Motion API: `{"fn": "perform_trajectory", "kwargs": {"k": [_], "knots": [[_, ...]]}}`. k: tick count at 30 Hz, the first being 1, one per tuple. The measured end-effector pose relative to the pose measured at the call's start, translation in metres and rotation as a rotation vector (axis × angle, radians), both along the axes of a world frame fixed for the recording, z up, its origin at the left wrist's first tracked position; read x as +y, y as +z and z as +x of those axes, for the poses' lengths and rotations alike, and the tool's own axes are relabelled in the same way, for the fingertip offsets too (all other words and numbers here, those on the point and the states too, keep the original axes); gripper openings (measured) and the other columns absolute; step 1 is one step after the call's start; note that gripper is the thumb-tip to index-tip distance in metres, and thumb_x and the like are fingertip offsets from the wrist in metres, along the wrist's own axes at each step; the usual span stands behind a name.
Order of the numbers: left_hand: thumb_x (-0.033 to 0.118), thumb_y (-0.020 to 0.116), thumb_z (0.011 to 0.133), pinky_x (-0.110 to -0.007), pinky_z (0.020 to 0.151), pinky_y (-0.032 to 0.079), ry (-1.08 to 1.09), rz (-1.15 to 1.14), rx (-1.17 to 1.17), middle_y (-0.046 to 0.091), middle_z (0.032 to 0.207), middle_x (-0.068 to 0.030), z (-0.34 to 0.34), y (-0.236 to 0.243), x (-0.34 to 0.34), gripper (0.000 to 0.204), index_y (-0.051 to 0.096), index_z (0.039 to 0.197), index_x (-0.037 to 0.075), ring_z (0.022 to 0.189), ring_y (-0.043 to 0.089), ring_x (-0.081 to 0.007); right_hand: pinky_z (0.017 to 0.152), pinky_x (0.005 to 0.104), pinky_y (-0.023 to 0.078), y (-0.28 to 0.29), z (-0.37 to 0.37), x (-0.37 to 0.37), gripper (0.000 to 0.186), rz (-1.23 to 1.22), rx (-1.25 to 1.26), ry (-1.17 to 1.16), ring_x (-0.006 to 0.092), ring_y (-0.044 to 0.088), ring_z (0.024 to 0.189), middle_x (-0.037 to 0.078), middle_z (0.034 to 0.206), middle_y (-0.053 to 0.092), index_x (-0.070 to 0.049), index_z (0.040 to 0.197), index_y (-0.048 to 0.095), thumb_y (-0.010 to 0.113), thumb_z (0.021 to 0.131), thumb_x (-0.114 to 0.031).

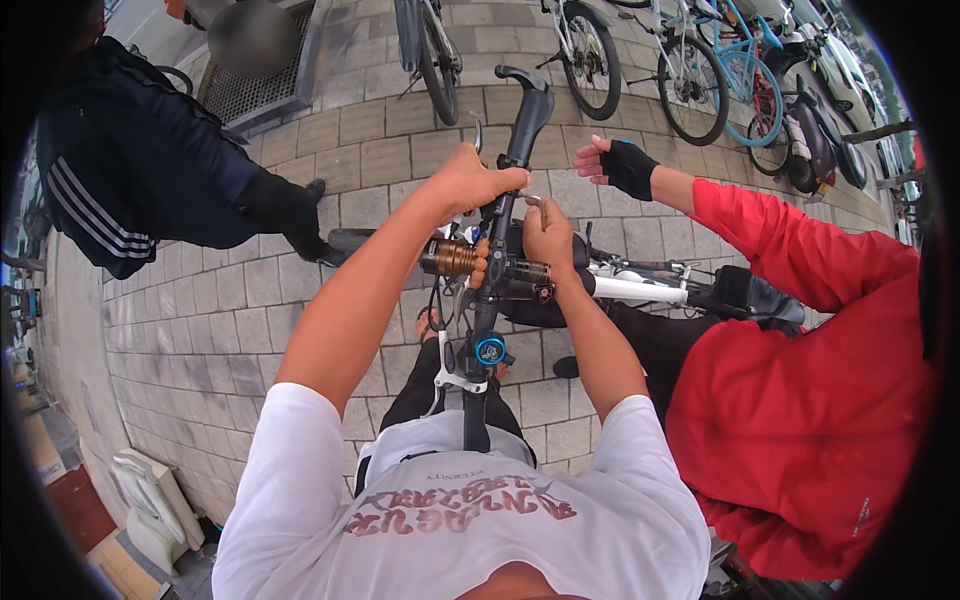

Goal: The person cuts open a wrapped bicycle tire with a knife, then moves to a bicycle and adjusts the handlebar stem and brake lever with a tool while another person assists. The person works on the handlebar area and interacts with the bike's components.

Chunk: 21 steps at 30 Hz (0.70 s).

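Both my hands are at the black handlebar [484, 310] of a bicycle, which runs away from me. Farther out, my left hand [465, 185] is closed on the bar, its thumb across the top, just short of the black grip [532, 118]. A silver brake lever [477, 130] sticks out beyond it. Close by on the right, my right hand [548, 238] is closed, with the end of a small bent metal tool like a hex key [527, 197] showing at its fingertips. A bronze lamp [450, 258] and a blue-ringed round fitting [490, 349] sit on the bar nearer me.
At right, a person in a red jacket [790, 400] stretches out a hand in a black fingerless glove [630, 170]. Another person in dark clothes [150, 160] stands at left. Parked bicycles [592, 60] line the far side of the paving [230, 310].
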<state>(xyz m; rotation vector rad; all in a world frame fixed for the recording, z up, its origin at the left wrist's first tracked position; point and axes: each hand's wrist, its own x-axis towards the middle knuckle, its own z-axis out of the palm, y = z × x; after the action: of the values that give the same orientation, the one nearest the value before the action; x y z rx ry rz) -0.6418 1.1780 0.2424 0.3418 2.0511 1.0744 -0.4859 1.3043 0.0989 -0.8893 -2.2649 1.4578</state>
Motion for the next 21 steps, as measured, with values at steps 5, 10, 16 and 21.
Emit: {"fn": "perform_trajectory", "kwargs": {"k": [5,10,16,21], "knots": [[0.053,0.087,0.071,-0.033,0.058,0.047,-0.026,0.006,-0.038,0.060,0.090,-0.0131,-0.002,0.002,-0.005,0.091,0.048,0.120,-0.012,0.073,0.059,-0.0170,0.080,0.0512,0.055,0.014,-0.008,0.005,0.030,0.165,-0.016,0.055,0.0461,0.070,0.088,0.026,0.090,0.072,-0.004,0.120,0.066,0.057,0.096,-0.019],[0.054,0.087,0.073,-0.030,0.055,0.046,-0.014,0.023,0.018,0.061,0.090,-0.0139,-0.001,-0.012,0.000,0.093,0.047,0.122,-0.014,0.069,0.059,-0.0161,0.069,0.0590,0.054,0.021,-0.048,0.066,0.018,0.623,0.089,0.313,0.0428,0.069,0.073,0.019,0.075,0.070,-0.010,0.110,0.065,0.058,0.095,-0.015],[0.045,0.086,0.072,-0.034,0.049,0.050,-0.032,0.039,-0.085,0.066,0.079,-0.0142,0.002,0.022,0.000,0.086,0.047,0.115,-0.018,0.061,0.063,-0.0181,0.063,0.0420,0.050,0.105,-0.113,0.123,0.010,1.330,0.157,0.844,0.0319,0.064,0.061,0.010,0.067,0.066,-0.010,0.071,0.062,0.066,0.079,-0.014],[0.045,0.085,0.075,-0.031,0.048,0.049,-0.025,0.021,-0.087,0.066,0.082,-0.0128,0.001,0.008,-0.002,0.086,0.046,0.119,-0.017,0.062,0.063,-0.0164,0.088,0.0380,0.047,0.149,-0.110,0.107,0.006,1.415,-0.270,1.068,0.0248,0.069,0.078,0.007,0.076,0.071,-0.012,0.072,0.068,0.068,0.077,-0.014]]}}
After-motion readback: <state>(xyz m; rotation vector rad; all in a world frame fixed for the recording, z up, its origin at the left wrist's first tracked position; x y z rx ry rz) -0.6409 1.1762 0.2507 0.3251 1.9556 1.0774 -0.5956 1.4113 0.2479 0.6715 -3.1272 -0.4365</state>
